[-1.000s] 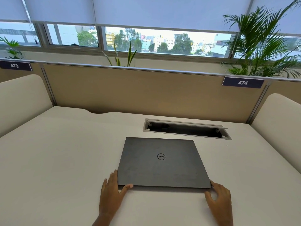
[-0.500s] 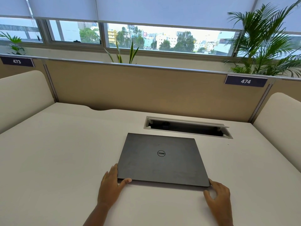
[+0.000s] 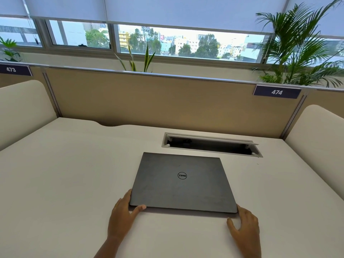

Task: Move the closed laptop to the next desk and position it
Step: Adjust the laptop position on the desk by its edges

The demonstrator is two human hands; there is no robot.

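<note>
The closed dark grey laptop [image 3: 183,183] lies lid up on the white desk [image 3: 74,183], just in front of the cable slot. Its near edge is tipped slightly off the desk, with a shadow band beneath. My left hand [image 3: 122,216] holds the near left corner, thumb against the front edge and fingers along the left side. At the near right corner is my right hand [image 3: 244,228], fingertips at the corner's underside and thumb spread out on the desk.
An open cable slot [image 3: 210,145] is sunk into the desk behind the laptop. A tan partition [image 3: 167,101] with the label 474 [image 3: 277,92] closes the back. Cream side dividers stand left [image 3: 22,108] and right [image 3: 316,138]. Plants line the window sill.
The laptop's near edge has risen a little and the shadow under it has widened. Both hands stay at the near corners.
</note>
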